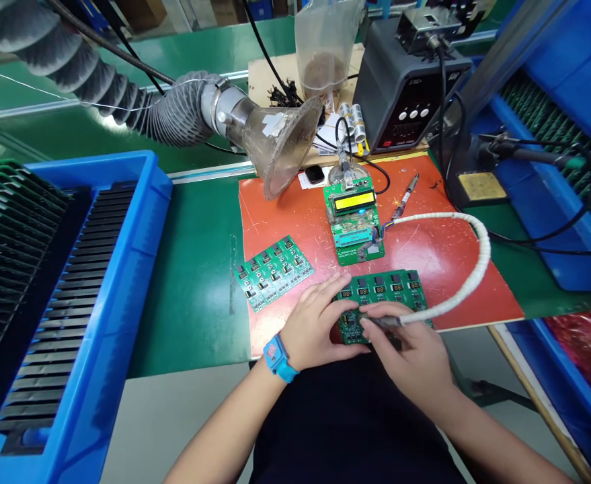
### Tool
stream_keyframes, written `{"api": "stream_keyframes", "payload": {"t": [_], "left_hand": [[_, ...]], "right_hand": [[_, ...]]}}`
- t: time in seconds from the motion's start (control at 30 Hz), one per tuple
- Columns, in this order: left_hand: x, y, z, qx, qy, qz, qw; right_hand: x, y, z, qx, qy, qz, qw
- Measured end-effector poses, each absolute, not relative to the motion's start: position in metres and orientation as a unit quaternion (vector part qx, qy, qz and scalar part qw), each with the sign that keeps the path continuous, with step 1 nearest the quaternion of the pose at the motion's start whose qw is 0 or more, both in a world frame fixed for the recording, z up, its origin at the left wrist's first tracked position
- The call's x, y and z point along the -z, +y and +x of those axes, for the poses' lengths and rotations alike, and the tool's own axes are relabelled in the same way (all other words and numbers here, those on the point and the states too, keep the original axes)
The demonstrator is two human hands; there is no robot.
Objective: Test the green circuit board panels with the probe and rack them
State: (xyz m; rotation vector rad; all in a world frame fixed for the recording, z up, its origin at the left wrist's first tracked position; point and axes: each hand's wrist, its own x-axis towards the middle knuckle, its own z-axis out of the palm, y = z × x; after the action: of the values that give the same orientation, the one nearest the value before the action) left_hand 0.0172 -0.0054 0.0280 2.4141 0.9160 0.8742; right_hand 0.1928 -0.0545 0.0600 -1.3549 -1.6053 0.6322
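A green circuit board panel (396,285) with a row of small digit displays lies at the mat's front edge. My left hand (320,323), with a blue band on its wrist, grips the panel's left end between thumb and fingers. Pinched in my right hand (411,356) is a grey-ended probe (386,320) on a white wrapped cable (469,286); its tip is over the panel, and I cannot see whether it touches. The cable runs to a green programmer board (358,228) with a lit yellow screen. A second circuit board panel (276,271) lies left of my left hand.
A blue bin (146,222) with slotted racks and boards stands left. A fume extraction funnel (285,144) hangs over the orange mat (426,255). Behind are a soldering station (406,87) and a plastic container (325,54). A pen (406,195) and sponge (481,187) lie right.
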Motion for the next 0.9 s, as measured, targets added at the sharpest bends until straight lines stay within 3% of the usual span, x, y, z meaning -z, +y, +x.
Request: {"api": "stream_keyframes", "payload": {"t": [0.27,0.9], "left_hand": [[-0.028,-0.0067,0.0173,-0.307,0.335,0.867,0.205],[-0.0304,-0.0062,0.0176,-0.308,0.339,0.862,0.215]], "right_hand": [[-0.0662,-0.0478,0.1882,-0.195,-0.685,-0.546,0.441],[-0.066,-0.047,0.1958,-0.29,-0.648,-0.536,0.456]]}}
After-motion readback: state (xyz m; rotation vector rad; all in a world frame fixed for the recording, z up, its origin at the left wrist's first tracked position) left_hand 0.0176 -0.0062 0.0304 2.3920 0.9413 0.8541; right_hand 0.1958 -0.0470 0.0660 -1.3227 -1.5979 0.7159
